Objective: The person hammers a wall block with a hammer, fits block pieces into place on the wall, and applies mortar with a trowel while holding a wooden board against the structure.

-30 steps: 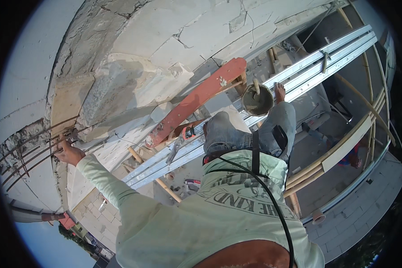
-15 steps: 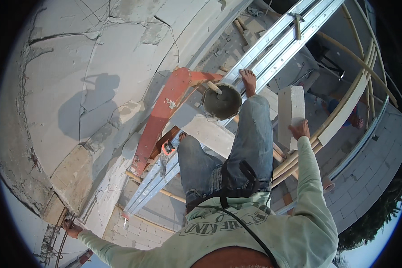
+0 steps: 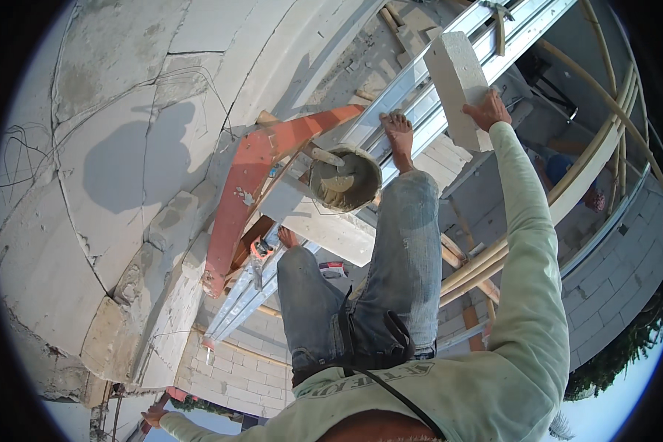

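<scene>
My right hand (image 3: 488,112) is closed on the near end of a long pale concrete block (image 3: 455,81), raised tilted over the metal planks (image 3: 390,99). Low on the left, my left hand (image 3: 155,415) is held out beside thin rusty bars (image 3: 116,412) at the wall's end. Its fingers look apart and nothing shows in it. Between the red steel beam (image 3: 232,184) and my bare foot (image 3: 398,132) is a bucket (image 3: 376,173) of grey mortar. A tool with a wooden handle (image 3: 324,156) leans in the mortar.
A hammer (image 3: 500,33) lies on the far planks. A handsaw with an orange grip (image 3: 260,248) rests on the near ones. The cracked block wall (image 3: 110,243) rises on the left. Bamboo poles (image 3: 486,269) cross at right, above a lower level where a person (image 3: 560,169) is partly seen.
The block has moved away from me and left, over the planks, with my right hand still on it. My left hand has come away from the rusty bars. The whole view has shifted.
</scene>
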`<state>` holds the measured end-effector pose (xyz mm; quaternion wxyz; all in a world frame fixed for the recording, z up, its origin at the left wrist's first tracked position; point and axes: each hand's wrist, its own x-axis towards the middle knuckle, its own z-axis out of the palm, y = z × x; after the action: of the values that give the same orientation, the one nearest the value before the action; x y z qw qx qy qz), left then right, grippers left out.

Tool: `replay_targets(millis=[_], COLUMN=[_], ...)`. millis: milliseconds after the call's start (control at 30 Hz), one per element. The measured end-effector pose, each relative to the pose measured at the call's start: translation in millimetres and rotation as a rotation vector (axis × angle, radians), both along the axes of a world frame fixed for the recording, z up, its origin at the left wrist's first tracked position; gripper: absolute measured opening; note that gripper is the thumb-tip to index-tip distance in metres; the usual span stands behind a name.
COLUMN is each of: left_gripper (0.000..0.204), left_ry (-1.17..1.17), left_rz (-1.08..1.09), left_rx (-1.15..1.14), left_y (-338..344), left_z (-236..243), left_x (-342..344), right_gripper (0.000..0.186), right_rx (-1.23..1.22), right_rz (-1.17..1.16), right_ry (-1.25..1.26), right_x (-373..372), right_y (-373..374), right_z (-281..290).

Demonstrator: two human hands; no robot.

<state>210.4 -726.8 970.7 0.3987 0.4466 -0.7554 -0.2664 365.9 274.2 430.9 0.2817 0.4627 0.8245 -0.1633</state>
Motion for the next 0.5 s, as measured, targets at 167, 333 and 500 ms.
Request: replay_targets(millis=[167,333,500], left_gripper=[0.059,0.054,0.047], left_ry=[-0.363,-0.825,-1.073], left_rz=[0.051,-0.234,-0.662], left_rx=[0.084,0.236,0.320], left_y=[75.6,198.0,355.8], left_z=[-77.2,-216.6,-326.9], left_x=[52.4,77.0,39.6], right_gripper=[0.087,0.086,0.083], right_rx=[-0.015,-0.003,0.033], right_rz=[0.053,0.060,0.086], right_ry=[0.030,0.067,0.064], right_x=[-24.9,-17.7,12.0], right_y=[24.5,32.1,32.9], right_z=[-47.8,-97.0,-127.0])
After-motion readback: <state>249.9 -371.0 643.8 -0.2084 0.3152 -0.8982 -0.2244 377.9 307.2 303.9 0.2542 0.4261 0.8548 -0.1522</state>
